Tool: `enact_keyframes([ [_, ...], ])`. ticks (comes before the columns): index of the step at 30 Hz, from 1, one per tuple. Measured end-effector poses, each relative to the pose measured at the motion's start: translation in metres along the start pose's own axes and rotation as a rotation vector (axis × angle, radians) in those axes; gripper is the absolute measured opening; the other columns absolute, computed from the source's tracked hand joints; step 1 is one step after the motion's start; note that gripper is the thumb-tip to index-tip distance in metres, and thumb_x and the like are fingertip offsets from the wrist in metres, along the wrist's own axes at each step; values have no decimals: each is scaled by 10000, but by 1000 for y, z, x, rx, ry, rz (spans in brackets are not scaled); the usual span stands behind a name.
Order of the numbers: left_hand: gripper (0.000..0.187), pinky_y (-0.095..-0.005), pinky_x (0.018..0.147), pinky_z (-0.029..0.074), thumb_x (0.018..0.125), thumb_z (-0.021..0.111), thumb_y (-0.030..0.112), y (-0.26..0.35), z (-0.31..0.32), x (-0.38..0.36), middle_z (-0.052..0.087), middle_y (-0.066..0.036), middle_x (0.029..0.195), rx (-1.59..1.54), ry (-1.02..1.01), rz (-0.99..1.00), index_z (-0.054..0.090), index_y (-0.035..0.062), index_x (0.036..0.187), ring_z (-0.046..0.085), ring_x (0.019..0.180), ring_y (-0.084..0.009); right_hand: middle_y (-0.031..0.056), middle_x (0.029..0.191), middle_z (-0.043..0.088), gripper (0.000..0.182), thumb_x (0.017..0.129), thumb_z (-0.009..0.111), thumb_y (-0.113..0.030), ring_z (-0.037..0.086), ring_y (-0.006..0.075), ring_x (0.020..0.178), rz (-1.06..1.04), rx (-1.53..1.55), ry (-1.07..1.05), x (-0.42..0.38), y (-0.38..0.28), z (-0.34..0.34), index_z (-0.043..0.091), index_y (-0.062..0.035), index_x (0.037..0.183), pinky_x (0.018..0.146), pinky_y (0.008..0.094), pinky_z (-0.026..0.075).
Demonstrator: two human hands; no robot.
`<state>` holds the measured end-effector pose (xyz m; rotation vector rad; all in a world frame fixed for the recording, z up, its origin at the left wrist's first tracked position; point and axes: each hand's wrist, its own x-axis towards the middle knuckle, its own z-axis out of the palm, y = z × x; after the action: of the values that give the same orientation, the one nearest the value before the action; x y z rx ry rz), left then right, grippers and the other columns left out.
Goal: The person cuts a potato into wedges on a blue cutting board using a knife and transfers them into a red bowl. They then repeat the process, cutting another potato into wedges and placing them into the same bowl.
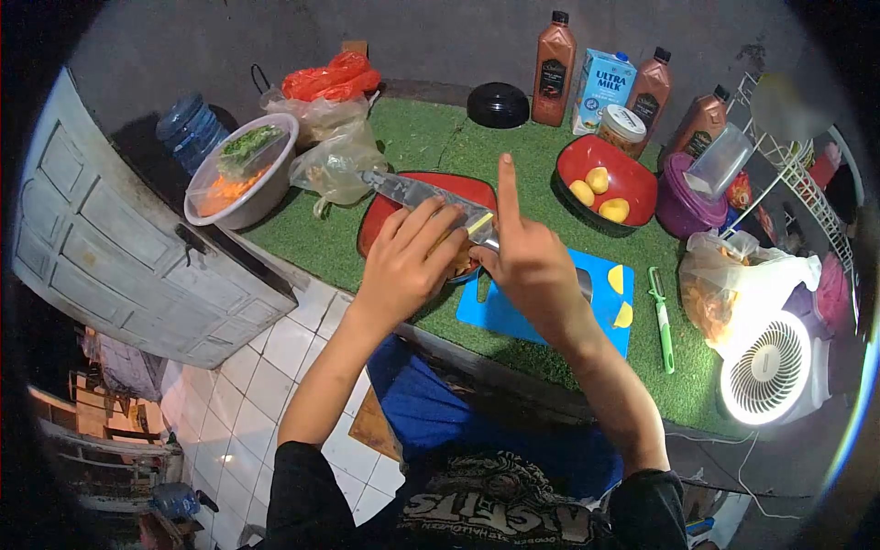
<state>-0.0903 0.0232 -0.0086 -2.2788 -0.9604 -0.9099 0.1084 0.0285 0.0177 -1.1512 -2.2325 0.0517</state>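
A worktop (431, 128) covered in green, grass-like matting is seen, with a pale basin (247, 208) of bagged orange and green pieces set at its left. A red tray (374, 215) is placed near the middle, partly covered by the hands, and beside it, to the right, a blue cutting board (513, 316) is laid flat. Beyond the board, three peeled yellow potatoes (614, 210) are held in a red bowl (573, 160). Above the tray, the left hand (411, 259) is turned palm down, its fingers slightly spread and laid over a long shiny strip (403, 191). The right hand (532, 261) is kept close by, with its index finger raised straight and its thumb near the strip's right end. Whether the strip, apparently a blade, is gripped by either hand cannot be told. To the right of the board, a green-and-white peeler (663, 321) is left lying. Two yellow wedges (623, 314) are set at the board's right edge, and a small yellow piece (480, 224) is seen against the strip, between the hands.
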Motion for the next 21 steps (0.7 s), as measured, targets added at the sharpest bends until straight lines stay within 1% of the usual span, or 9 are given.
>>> enact_keyframes([
  [3,321,-429,949,464,795,703,166,3,-2,5,643,-91,1269,-27,14,-49,703,51,1095,594,1226,-273,199,715,658,1032,810,759,-122,688,370,648,39,47,-16,2,-8,0,90,82,1569,582,452,557],
  [10,311,-433,939,474,792,678,129,-1,-1,-2,655,-94,1244,33,10,28,704,32,1087,602,1224,-283,202,728,662,1025,817,760,-144,687,367,649,-5,56,40,3,1,5,101,77,1570,581,451,557],
  [12,310,-433,935,477,791,665,113,-4,-5,-7,658,-95,1235,31,-9,35,703,28,1086,606,1216,-286,216,739,662,1036,830,755,-147,683,397,673,51,33,-32,3,3,0,68,62,1577,600,473,553],
  [14,347,-433,901,502,745,704,91,-9,-6,-13,673,-91,1179,-4,-13,-36,698,54,1090,628,1161,-304,224,741,661,1048,831,758,-142,677,414,682,77,60,-22,3,7,-1,51,58,1578,613,483,548],
  [15,351,-433,879,511,718,723,63,-13,-5,-16,679,-84,1103,-16,0,-55,697,62,1068,640,1123,-309,231,744,660,1060,831,760,-136,671,431,691,102,83,-10,3,10,-3,33,55,1579,625,493,544],
  [16,351,-433,879,511,718,723,63,-17,-6,-20,679,-84,1103,-15,-2,-54,697,62,1068,640,1123,-309,231,744,660,1060,831,760,-136,671,431,691,103,85,-9,3,13,-6,33,55,1579,625,493,544],
  [18,302,-418,896,506,746,689,77,-23,-8,-25,667,-90,1100,-25,-129,-83,703,59,1047,640,1068,-290,253,757,660,1097,822,774,-139,663,464,715,184,134,-38,2,19,-14,2,45,1580,643,508,530],
  [19,306,-409,854,518,733,722,70,-25,-9,-24,672,-91,1041,-81,-159,-124,707,70,1039,653,989,-288,253,757,660,1097,822,774,-139,663,464,715,186,135,-35,2,21,-20,2,45,1580,643,508,530],
  [21,312,-418,841,523,740,733,53,-26,-12,-20,681,-96,1047,-105,-185,-188,708,70,1050,661,990,-301,243,761,674,1099,818,785,-147,673,452,720,327,159,-31,-1,23,-34,21,14,1592,641,494,523],
])
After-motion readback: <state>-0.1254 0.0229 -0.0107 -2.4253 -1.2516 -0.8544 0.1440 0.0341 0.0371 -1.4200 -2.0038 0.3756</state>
